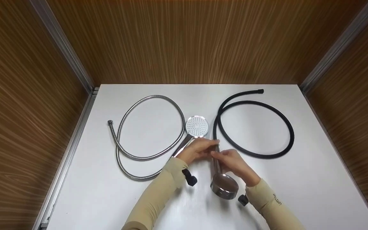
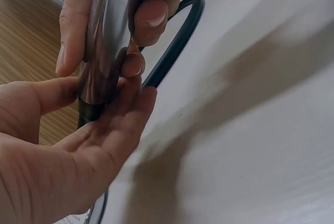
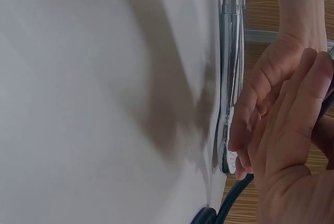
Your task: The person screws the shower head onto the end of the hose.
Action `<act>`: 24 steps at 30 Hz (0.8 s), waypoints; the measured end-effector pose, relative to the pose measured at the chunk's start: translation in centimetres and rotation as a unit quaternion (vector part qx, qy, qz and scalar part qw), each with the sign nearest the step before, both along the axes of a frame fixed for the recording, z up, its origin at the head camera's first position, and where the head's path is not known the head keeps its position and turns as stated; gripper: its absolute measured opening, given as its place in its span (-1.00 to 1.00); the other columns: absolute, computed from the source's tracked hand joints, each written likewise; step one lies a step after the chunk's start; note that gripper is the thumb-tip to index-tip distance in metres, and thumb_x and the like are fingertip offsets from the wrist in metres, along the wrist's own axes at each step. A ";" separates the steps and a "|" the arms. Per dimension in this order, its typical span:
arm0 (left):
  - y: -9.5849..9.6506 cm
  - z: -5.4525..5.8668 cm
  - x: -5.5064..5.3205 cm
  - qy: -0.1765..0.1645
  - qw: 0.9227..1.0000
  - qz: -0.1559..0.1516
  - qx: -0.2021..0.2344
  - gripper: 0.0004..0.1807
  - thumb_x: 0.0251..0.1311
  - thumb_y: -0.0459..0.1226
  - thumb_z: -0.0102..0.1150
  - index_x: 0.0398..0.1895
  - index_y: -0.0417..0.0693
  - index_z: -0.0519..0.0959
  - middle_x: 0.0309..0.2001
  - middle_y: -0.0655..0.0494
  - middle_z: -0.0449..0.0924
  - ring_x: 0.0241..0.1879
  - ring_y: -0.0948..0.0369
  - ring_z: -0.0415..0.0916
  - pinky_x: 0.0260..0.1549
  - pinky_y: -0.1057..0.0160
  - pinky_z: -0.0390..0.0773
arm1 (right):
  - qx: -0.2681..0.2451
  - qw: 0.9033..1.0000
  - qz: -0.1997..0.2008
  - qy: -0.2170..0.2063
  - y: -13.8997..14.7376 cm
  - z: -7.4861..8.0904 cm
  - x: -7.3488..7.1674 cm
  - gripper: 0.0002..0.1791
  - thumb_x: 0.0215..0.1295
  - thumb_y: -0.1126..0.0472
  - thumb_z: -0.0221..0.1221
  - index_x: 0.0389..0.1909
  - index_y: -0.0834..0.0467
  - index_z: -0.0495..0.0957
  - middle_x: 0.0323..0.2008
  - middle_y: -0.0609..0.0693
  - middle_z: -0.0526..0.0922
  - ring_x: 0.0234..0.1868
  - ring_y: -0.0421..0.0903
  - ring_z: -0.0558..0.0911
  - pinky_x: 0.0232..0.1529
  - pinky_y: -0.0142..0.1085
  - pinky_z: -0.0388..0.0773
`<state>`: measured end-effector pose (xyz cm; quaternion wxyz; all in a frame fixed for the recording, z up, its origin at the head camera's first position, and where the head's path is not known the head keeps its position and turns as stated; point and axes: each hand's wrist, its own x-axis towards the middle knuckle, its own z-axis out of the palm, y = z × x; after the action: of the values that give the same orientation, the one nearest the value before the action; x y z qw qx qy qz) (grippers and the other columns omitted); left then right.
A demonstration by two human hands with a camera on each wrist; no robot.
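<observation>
A chrome shower head [image 1: 225,187], with its round head toward the person, is held above the table between both hands. My right hand [image 1: 234,163] grips its handle [image 2: 112,31]. At the handle's far end, where a black collar of the black hose [image 1: 291,127] meets it, my left hand [image 1: 199,149] pinches with thumb and fingers. In the left wrist view, the handle's end and the collar touch; whether they are threaded together cannot be seen. The right wrist view shows the right hand [image 3: 289,145] overlapping the left hand [image 3: 269,83], with the grip mostly hidden.
A second shower head [image 1: 197,126] lies face up beyond the left hand, its handle partly behind the wrist. Left of it a coiled silver metal hose [image 1: 153,95] lies on the white table [image 1: 85,191]. Wood-grain panels [image 1: 187,41] enclose the back and sides.
</observation>
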<state>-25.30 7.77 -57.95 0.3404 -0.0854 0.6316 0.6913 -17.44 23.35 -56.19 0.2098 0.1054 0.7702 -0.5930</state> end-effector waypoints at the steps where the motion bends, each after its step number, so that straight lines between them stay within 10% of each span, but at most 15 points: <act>1: 0.0 0.0 0.1 0.001 1.000 -0.005 -0.006 -0.81 0.27 -0.17 0.47 -0.40 -0.08 0.73 -0.43 0.11 0.69 -0.43 0.24 0.64 -0.36 0.31 0.69 | 0.001 1.000 0.001 0.000 0.0 0.0 0.0 -0.61 0.39 -0.06 0.35 -0.43 0.19 0.65 -0.67 -0.12 0.57 -0.63 -0.21 0.59 -0.55 -0.32 0.62; 24: -0.1 -0.3 -0.1 0.011 1.000 0.007 0.014 -0.80 0.26 -0.15 0.49 -0.36 -0.08 0.75 -0.47 0.13 0.68 -0.45 0.26 0.63 -0.34 0.28 0.69 | -0.010 1.000 0.017 0.011 0.1 0.2 -0.1 -0.57 0.45 -0.04 0.30 -0.32 0.31 0.68 -0.70 -0.14 0.55 -0.66 -0.23 0.57 -0.56 -0.33 0.61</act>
<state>-25.35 7.65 -58.27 0.3303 -0.0773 0.6249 0.7032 -17.59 23.46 -56.02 0.2124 0.0839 0.7678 -0.5986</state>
